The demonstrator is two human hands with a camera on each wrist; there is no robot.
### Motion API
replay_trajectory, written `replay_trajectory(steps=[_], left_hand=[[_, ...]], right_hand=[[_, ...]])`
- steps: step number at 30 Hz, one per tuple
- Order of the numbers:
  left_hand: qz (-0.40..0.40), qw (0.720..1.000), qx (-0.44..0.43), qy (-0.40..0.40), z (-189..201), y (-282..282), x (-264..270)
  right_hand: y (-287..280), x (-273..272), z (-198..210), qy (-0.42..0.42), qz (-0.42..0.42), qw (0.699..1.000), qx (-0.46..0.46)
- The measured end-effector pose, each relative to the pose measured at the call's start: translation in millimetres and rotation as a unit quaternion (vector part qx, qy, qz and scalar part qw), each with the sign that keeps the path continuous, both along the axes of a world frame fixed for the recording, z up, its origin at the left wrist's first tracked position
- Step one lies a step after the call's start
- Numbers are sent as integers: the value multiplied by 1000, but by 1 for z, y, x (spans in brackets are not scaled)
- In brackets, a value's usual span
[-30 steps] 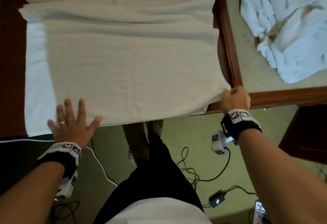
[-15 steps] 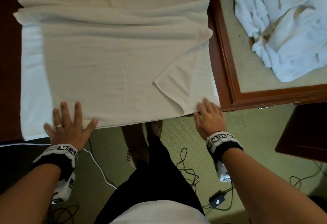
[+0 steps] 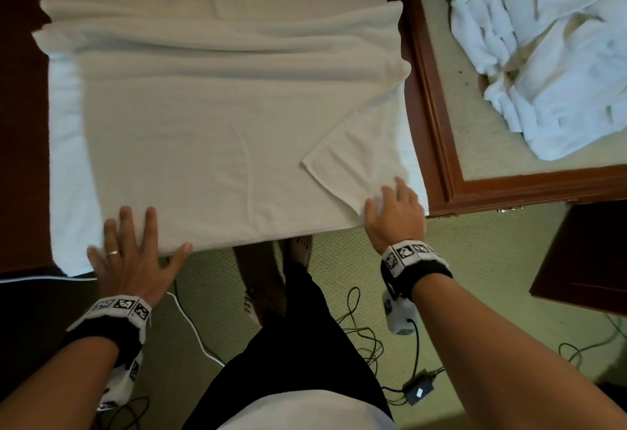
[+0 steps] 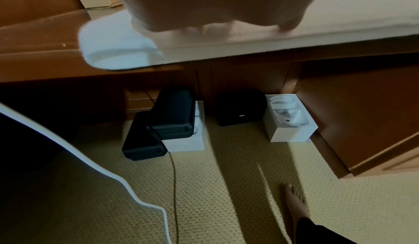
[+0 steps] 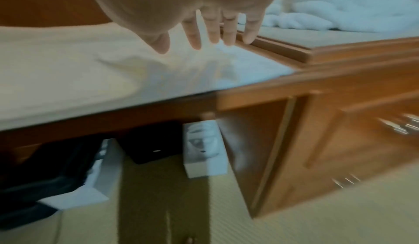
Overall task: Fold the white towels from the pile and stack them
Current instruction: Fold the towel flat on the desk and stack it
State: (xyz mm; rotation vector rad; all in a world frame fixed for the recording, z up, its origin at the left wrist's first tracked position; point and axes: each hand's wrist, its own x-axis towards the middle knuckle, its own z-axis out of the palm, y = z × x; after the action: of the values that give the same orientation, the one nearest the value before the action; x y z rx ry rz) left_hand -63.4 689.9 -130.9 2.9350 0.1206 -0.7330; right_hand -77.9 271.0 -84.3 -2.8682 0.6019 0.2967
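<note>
Both hands lie flat and spread on the towel (image 3: pixel 217 131) across the desk (image 3: pixel 412 97): my left hand (image 3: pixel 134 256) pins its near edge, my right hand (image 3: pixel 395 214) presses the turned-back corner (image 3: pixel 353 165) so it stays put, with the pile (image 3: pixel 556 56) well to the right.

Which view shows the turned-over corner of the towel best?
Head view: the turned-over corner lies whole beside the right hand. Right wrist shows only rumpled cloth under the fingers, blurred. Left wrist misses it.
</note>
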Motion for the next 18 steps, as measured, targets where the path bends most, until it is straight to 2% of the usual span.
replay_trajectory(steps=[2,4,6,8,9,11,14,16,18], left_hand=[[-6,1000,1,4,0,3,0],[-15,1000,5,8,-2,6,1],[-28,999,11,16,-3,9,1],[-40,999,20,19,-4,11,1],[-42,999,22,13,-4,11,0],[-37,999,16,-8,-7,11,-2],[-27,999,11,-16,-8,10,-2],[-29,999,17,-19,-8,10,-2],[-37,998,20,-38,-9,11,-2]], right_hand=[[30,21,1,-55,91,994,25],[54,37,-1,-35,146,989,15],[65,51,-3,12,148,989,-7],[64,60,-2,18,129,991,-12],[61,61,1,8,98,995,8],[46,56,8,-38,-37,995,89],[16,26,17,-109,-275,937,184],[-3,-3,15,-67,-362,913,176],[-18,-32,7,10,-399,905,146]])
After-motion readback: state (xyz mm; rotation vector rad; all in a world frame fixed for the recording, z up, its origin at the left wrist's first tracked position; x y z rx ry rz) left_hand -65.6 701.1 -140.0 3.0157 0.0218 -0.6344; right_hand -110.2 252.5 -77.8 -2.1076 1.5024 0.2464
